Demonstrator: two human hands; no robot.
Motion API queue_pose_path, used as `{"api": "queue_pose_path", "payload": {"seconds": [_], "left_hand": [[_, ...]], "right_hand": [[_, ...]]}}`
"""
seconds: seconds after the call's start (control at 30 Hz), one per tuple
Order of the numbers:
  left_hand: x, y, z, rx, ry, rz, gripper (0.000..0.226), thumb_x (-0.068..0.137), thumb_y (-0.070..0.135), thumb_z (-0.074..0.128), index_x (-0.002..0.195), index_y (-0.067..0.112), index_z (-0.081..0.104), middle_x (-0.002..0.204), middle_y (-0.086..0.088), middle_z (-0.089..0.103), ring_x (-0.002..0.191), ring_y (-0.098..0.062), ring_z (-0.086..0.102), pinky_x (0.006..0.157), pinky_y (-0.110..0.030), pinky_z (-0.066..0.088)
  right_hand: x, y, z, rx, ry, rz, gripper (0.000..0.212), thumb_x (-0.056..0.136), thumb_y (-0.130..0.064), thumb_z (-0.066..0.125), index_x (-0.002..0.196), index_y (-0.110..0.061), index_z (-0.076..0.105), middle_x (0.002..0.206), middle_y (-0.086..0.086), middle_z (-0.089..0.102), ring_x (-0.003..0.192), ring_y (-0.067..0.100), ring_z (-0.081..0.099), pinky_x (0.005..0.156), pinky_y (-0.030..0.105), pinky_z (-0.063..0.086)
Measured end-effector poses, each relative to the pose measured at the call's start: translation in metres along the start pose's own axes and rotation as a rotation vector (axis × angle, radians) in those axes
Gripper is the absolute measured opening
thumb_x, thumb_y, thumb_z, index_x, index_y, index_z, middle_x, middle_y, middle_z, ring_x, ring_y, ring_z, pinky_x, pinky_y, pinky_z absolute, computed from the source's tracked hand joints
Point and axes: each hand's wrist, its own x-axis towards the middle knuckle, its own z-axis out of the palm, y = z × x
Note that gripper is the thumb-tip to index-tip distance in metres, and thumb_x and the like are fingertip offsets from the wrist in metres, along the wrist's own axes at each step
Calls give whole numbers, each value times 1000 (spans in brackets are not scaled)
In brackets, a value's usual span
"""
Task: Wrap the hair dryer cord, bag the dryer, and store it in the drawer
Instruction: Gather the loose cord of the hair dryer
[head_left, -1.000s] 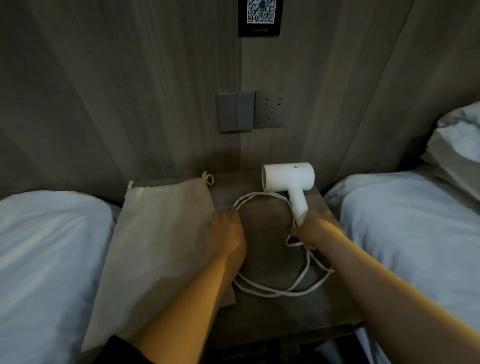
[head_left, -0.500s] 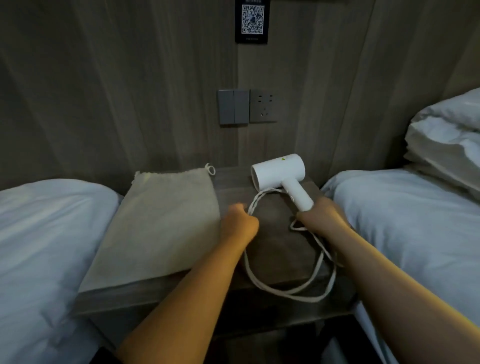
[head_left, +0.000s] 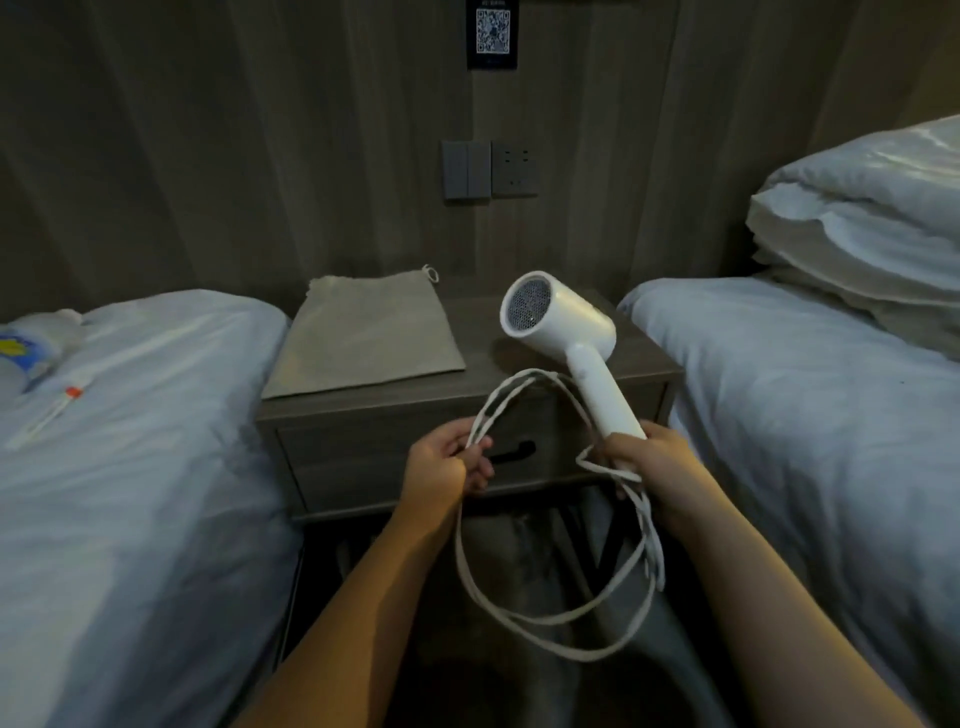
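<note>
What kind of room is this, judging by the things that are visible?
Most likely a twin hotel room. Two made beds, one on the left and one on the right, flank a nightstand, and a QR-code sign hangs on the panelled wall above a switch and socket panel.

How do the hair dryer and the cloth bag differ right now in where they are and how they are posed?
The hair dryer is held in the air by the right hand, tilted; the cloth bag lies flat on the nightstand, untouched. The dryer is hard, glossy white; the bag is soft, dull beige. The dryer trails a cord, loose loops pinched by the left hand; the bag has only a short drawstring. Neither is in the drawer yet.
</note>
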Motion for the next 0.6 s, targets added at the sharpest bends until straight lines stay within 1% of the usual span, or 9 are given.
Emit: {"api": "queue_pose_path", "payload": {"seconds": [0.07,0.17,0.23,0.3,0.33,0.4,0.5,0.53,0.6], "left_hand": [[-12,-12,-8,36,-36,0,32,87,-18,40,100,5,59,77,-7,56,42,-2,53,40,-14,42],[-17,-17,-17,248,-104,-34,37,82,-20,44,85,15,57,72,-7,57,46,-6,56,43,-14,45],[-15,-18,-25,367,-224,-83,36,81,-19,47,84,15,57,72,-10,60,56,-14,60,53,-19,50],[-13,-18,-32,383,-346,-231,34,83,-15,45,92,14,60,80,-10,65,69,-18,65,69,-30,53],[-11,-18,-34,352,-385,-318,35,85,-12,43,98,14,62,87,-10,67,77,-20,66,78,-35,52],[-8,-18,-33,232,-379,-435,35,90,-3,42,115,16,58,103,-11,68,92,-22,65,89,-39,48],[0,-12,-28,-6,-239,-440,36,99,25,33,133,19,43,123,-11,59,109,-25,57,94,-41,39],[3,-9,-27,-99,-209,-429,41,99,36,28,134,19,41,125,-11,57,110,-27,55,95,-42,37],[7,-4,-26,-258,-182,-388,51,97,50,24,126,17,49,117,-8,62,105,-26,59,92,-42,41]], "right_hand": [[-6,15,-2,88,-48,0,48,53,-19,65,98,-5,60,82,14,60,65,23,57,56,29,45],[-11,24,-10,203,-141,-21,34,63,-12,66,96,-4,62,79,11,63,57,13,61,50,24,49],[-12,27,-18,185,-183,-53,40,60,-15,67,98,-5,65,88,11,69,73,17,65,63,28,50],[-11,28,-24,98,-178,-100,47,51,-21,70,95,-8,65,92,11,68,82,21,61,68,30,46],[-9,30,-28,44,-161,-122,53,47,-25,71,97,-8,64,91,10,66,81,21,60,67,29,45],[-6,32,-37,-122,-108,-159,57,49,-27,71,103,-12,61,90,8,64,79,19,58,66,29,45],[-1,34,-49,-419,-92,-209,44,60,-20,72,103,-18,60,86,5,62,71,18,58,63,29,45],[-1,34,-51,-526,-111,-231,40,64,-15,74,102,-20,60,85,4,61,69,17,57,62,29,45],[-3,31,-51,-722,-172,-299,35,68,-8,74,98,-22,61,85,1,61,70,13,57,61,29,45]]}}
